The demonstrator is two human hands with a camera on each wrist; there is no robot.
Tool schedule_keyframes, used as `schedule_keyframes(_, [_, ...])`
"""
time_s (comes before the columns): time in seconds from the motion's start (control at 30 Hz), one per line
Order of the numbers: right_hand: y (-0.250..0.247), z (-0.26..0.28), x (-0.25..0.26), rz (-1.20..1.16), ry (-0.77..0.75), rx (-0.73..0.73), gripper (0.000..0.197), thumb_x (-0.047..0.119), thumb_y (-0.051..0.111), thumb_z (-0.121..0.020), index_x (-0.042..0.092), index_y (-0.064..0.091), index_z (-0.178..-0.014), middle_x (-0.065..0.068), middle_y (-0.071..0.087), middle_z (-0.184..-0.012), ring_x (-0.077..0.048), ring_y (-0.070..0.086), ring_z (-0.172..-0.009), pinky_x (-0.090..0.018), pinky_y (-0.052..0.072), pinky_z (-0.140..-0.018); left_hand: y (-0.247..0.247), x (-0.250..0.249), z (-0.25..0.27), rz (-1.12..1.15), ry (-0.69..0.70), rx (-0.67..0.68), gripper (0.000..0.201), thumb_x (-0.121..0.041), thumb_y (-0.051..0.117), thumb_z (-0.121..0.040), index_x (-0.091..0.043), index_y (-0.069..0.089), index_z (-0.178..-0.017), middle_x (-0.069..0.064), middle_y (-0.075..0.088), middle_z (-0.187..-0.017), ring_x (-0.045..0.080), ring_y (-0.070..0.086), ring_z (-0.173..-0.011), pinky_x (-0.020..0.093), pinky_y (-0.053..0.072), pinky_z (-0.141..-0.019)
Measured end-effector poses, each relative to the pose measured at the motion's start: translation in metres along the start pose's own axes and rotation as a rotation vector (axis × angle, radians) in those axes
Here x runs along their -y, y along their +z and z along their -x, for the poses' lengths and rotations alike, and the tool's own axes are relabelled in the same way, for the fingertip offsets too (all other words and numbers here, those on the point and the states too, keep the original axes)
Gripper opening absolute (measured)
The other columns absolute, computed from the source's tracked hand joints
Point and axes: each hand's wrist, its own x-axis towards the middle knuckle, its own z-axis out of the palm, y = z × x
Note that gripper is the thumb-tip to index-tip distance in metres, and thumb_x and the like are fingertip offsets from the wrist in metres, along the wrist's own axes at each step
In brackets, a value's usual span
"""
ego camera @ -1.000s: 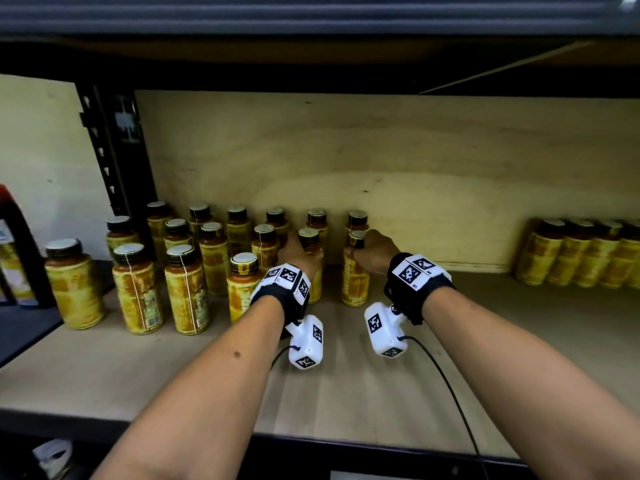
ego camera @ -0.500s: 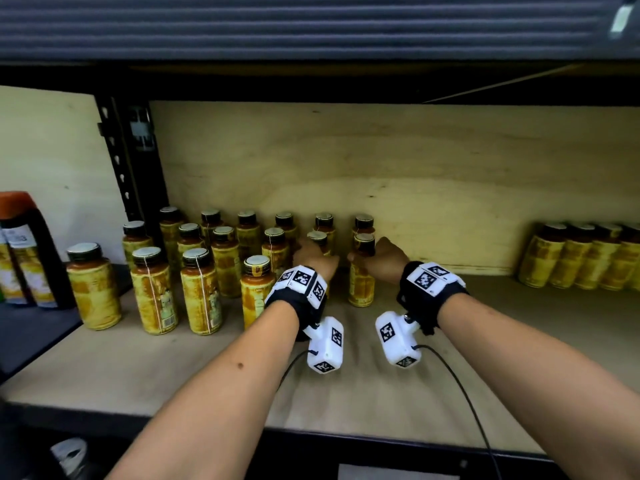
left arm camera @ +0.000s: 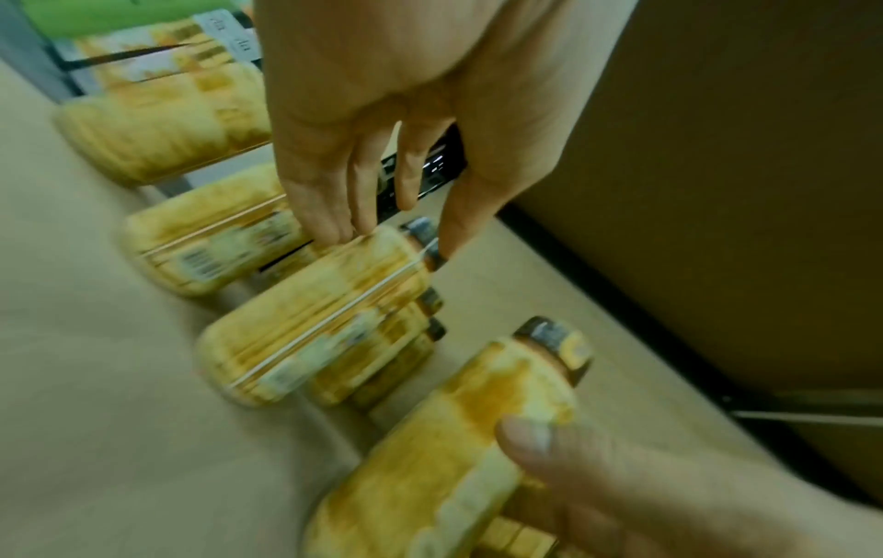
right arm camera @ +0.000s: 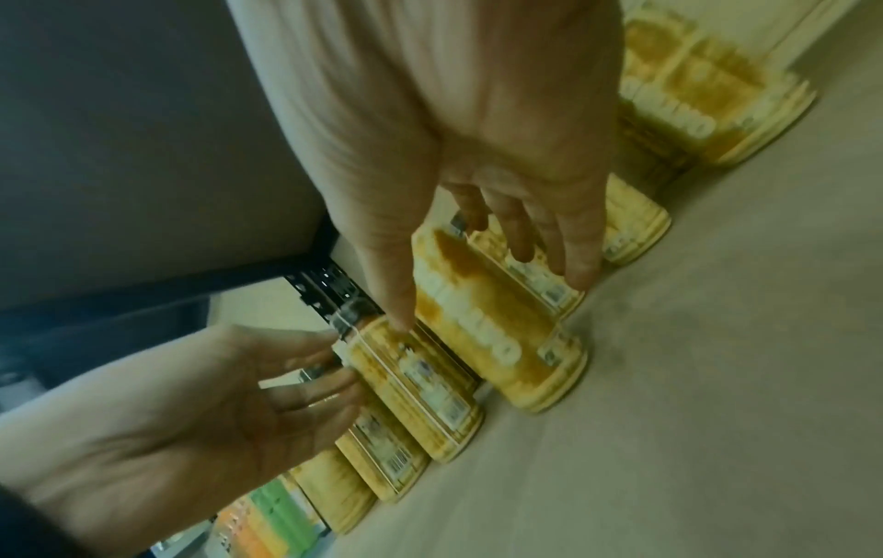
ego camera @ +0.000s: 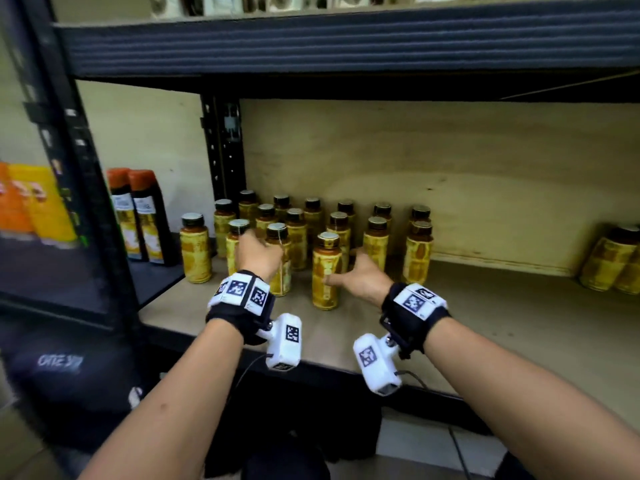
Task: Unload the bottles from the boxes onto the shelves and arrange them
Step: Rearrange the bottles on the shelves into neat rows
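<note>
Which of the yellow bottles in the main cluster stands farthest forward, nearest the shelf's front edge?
The bottle beside the right hand, thumb against its label. It stands alone in front of the rows; the others sit farther back.

Left hand point(ego camera: 258, 252): moved from back-row bottle to front-row bottle point(ego camera: 280, 263) at centre-left of frame. Right hand point(ego camera: 363, 277): released its bottle, withdrawn, fingers now spread beside front bottle point(ego camera: 325, 271).

Both forearms reach forward, left hand point(ego camera: 258, 252) and right hand point(ego camera: 363, 278) with fingers extended, loosely spread.
</note>
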Motion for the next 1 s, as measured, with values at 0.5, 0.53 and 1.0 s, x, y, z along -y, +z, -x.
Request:
schedule_keyframes(0.5, [0.041,-0.033,0.004,0.184,0.069,-0.108,0.057,0.022,0.079,-0.078,0.011,0.051,-0.126,-0.010,0.060,-0.128,-0.030,0.058,-0.117,-0.040,0.049,-0.098,0.012,0.038,-0.024,-0.404,-0.074,0.203,0.062,-0.035,0.079,-0.076,-0.009,0.055,-0.127,0.013,0.060,-0.127,0.034,0.057,-0.115,0.041,0.048,-0.098])
schedule_keyframes(0.53, [0.041,-0.033,0.005,0.189,0.072,-0.113,0.059,0.023,0.080,-0.078,0.011,0.050,-0.127,-0.010,0.060,-0.128,-0.031,0.058,-0.117,-0.041,0.049,-0.098,0.010,0.038,-0.024,-0.419,-0.074,0.203,0.062,-0.035,0.078,-0.077,-0.010,0.054,-0.128,0.013,0.059,-0.129,0.034,0.056,-0.116,0.042,0.047,-0.099])
schedule_keyframes(1.0, [-0.027,-0.008,0.006,0.153,0.071,-0.029,0.073,0.029,0.078,-0.081,0.008,0.040,-0.139,-0.011,0.052,-0.138,-0.028,0.051,-0.126,-0.037,0.045,-0.099,-0.014,-0.041,0.014,-0.682,0.120,0.154,0.025,-0.021,0.066,-0.082,-0.006,0.056,-0.100,0.013,0.064,-0.104,0.032,0.062,-0.095,0.036,0.052,-0.077])
